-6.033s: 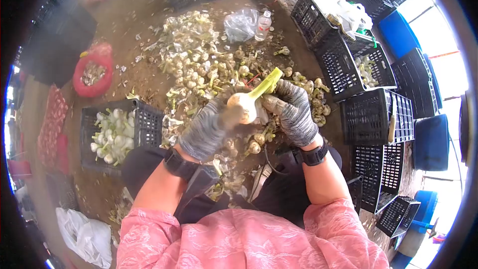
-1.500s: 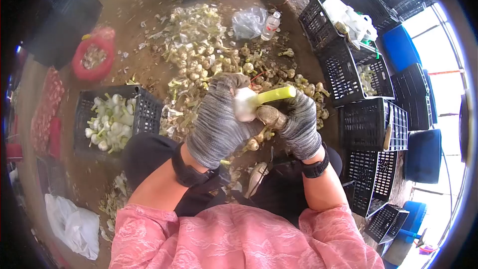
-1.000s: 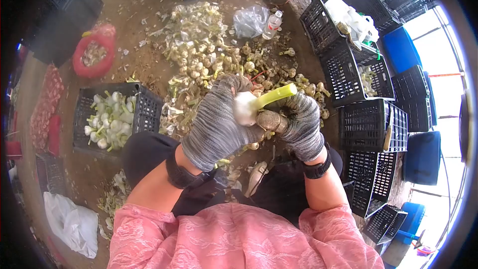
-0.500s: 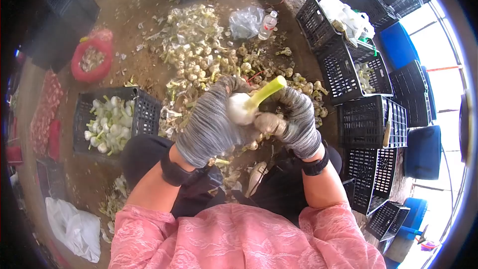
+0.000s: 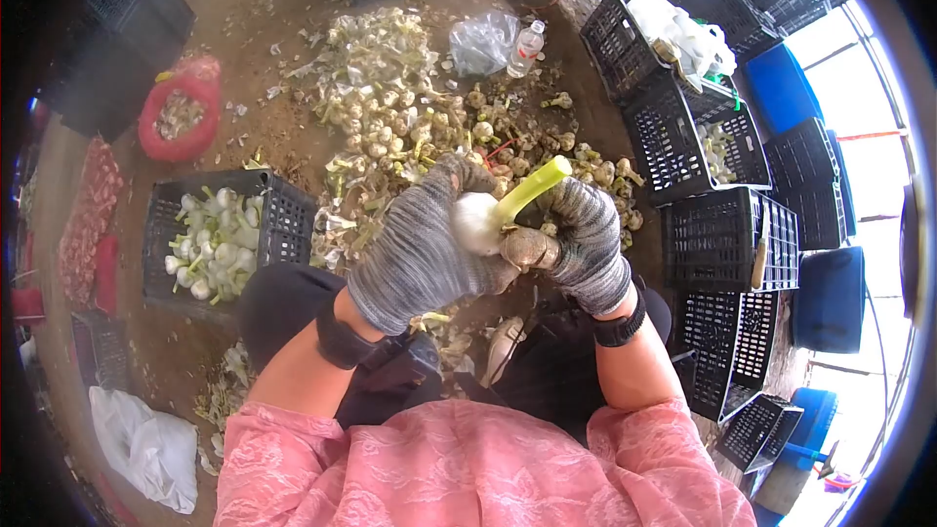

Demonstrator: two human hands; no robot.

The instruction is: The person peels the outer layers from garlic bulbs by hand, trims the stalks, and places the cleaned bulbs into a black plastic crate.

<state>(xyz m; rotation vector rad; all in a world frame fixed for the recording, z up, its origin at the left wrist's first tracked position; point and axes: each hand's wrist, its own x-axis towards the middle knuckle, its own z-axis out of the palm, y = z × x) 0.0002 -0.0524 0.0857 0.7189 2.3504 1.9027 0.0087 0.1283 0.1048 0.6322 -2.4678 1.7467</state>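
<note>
A white garlic bulb (image 5: 477,223) with a thick green stem slanting up to the right is held between my two gloved hands. My left hand (image 5: 422,239), in a grey striped glove, is wrapped round the bulb's left side. On the right side, my right hand (image 5: 581,239) has its fingers curled, with the soiled thumb pressed against the bulb near the base of the stem. Just beyond my hands lies a heap of garlic bulbs (image 5: 386,107) on the ground. A black crate (image 5: 288,224) to the left holds cleaned white bulbs with short stems.
Black crates (image 5: 730,239) are stacked along the right, with blue containers (image 5: 828,298) behind. A plastic bottle (image 5: 526,49) and clear bag (image 5: 482,43) lie past the heap. At the left are a red mesh sack (image 5: 180,119) and a white bag (image 5: 146,447).
The bulb and its stem have shifted slightly to the right and downward. My left hand has moved a little with it, and my right thumb stays against the bulb.
</note>
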